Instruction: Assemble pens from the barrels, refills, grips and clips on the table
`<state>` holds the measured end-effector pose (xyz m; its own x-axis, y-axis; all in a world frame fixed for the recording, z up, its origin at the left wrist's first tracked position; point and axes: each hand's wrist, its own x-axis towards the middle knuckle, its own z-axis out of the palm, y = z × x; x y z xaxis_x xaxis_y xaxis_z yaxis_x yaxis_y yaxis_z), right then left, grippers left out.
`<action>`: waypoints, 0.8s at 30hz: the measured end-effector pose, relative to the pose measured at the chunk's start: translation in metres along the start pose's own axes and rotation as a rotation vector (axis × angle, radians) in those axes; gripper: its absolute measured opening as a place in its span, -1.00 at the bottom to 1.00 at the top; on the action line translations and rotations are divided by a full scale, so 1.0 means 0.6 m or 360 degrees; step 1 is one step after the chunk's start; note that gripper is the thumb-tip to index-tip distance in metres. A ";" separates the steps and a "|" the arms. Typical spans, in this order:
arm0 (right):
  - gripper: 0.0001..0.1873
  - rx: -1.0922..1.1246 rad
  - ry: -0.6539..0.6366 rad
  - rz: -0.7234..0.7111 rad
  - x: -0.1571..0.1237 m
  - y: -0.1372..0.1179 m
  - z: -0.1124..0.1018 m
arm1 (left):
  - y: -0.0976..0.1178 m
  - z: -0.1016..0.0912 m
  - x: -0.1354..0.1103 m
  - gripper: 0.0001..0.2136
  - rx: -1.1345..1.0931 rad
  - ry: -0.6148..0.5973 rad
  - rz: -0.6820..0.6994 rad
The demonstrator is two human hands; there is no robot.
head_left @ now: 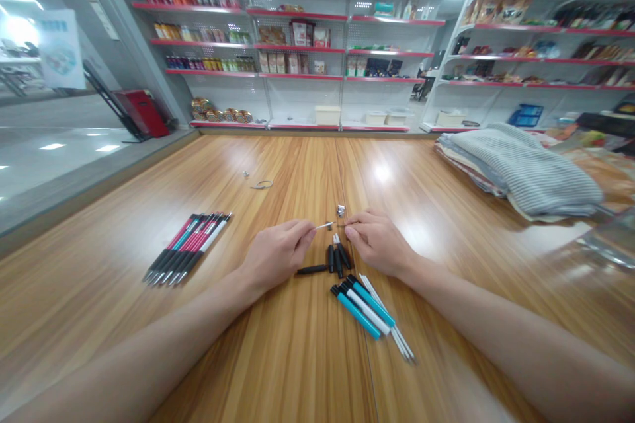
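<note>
My left hand (pixel 278 252) is closed in a pinch on a thin white pen refill (pixel 323 227) that points right. My right hand (pixel 378 242) is closed in a pinch just right of the refill's tip, on something too small to make out. Below the hands lie several short black pen parts (pixel 336 258). Nearer to me lie teal and white pen barrels (pixel 363 307) and thin white refills (pixel 399 338). A small metal piece (pixel 340 211) sits just beyond the hands. All this rests on a wooden table (pixel 297 357).
A row of several assembled pink, teal and black pens (pixel 188 248) lies to the left. A small ring and spring (pixel 261 184) lie farther back. Folded grey and striped cloths (pixel 526 168) are stacked at the right. Shop shelves (pixel 297 46) stand behind the table.
</note>
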<state>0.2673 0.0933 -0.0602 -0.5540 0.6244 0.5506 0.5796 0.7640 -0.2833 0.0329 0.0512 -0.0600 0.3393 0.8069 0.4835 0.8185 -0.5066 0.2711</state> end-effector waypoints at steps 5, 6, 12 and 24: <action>-0.74 -0.0044 0.0085 0.0054 -0.002 0.001 -0.003 | 0.003 -0.003 -0.001 -0.80 -0.0019 0.0008 0.0006; -0.75 -0.0043 0.0078 0.0048 -0.002 0.001 -0.004 | 0.004 -0.004 -0.001 -0.80 -0.0035 0.0024 0.0012; -0.80 -0.0028 0.0000 0.0035 -0.003 0.005 0.002 | 0.007 -0.005 -0.001 -0.79 -0.0055 0.0075 0.0047; -0.87 -0.0101 -0.0008 0.0239 -0.002 0.019 0.005 | 0.006 -0.004 -0.001 -0.76 0.0093 -0.0114 0.0039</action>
<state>0.2726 0.1018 -0.0665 -0.4609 0.7319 0.5019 0.6929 0.6502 -0.3117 0.0343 0.0480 -0.0575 0.3899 0.8153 0.4281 0.8344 -0.5095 0.2102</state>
